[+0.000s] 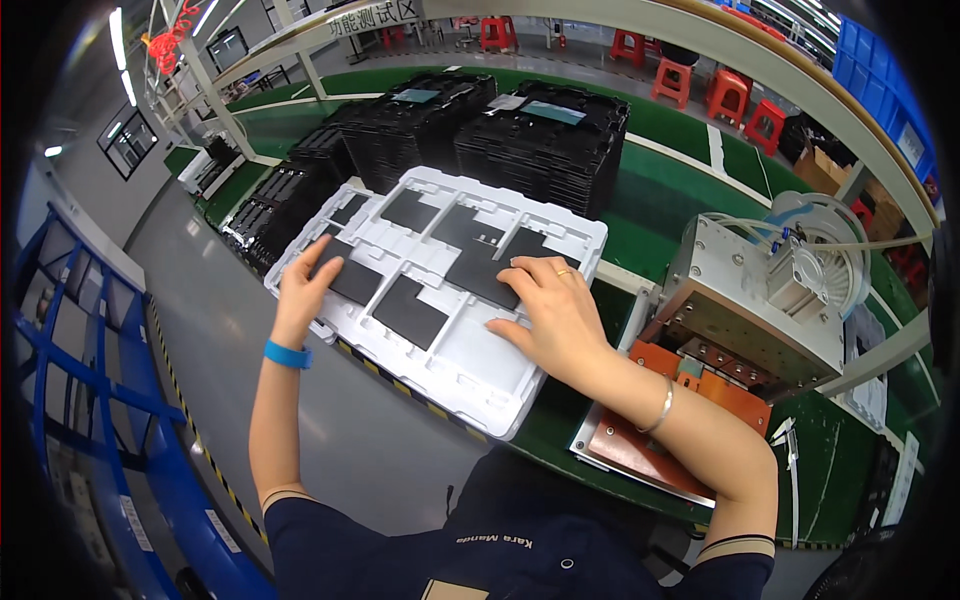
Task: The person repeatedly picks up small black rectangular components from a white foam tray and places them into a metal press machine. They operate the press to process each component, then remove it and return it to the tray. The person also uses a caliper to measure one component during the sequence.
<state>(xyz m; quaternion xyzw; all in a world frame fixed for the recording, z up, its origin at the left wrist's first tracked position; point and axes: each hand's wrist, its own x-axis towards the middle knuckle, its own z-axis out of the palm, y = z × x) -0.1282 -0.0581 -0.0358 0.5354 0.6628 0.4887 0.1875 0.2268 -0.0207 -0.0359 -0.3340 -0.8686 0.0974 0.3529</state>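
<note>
A white moulded plastic tray (pixel 485 372) lies tilted across the bench in front of me, with several flat black pieces in its recesses. My left hand (pixel 303 285) is at the tray's left side, thumb and fingers closed at the end of a black piece (pixel 352 280). Fingers of my right hand (pixel 553 315) rest bent on the right edge of a larger black piece (pixel 470 262), with the thumb spread over the white tray. Between the hands sits a notched black piece (pixel 410 312). My palms hide part of both touched pieces.
Tall stacks of black trays (pixel 545 140) stand behind the white tray. At right is a metal machine (pixel 755 290) with an orange-brown base plate (pixel 650 450). A caliper-like tool (pixel 790 460) lies beside it. Blue metal racks (pixel 100 420) stand at left across the grey floor.
</note>
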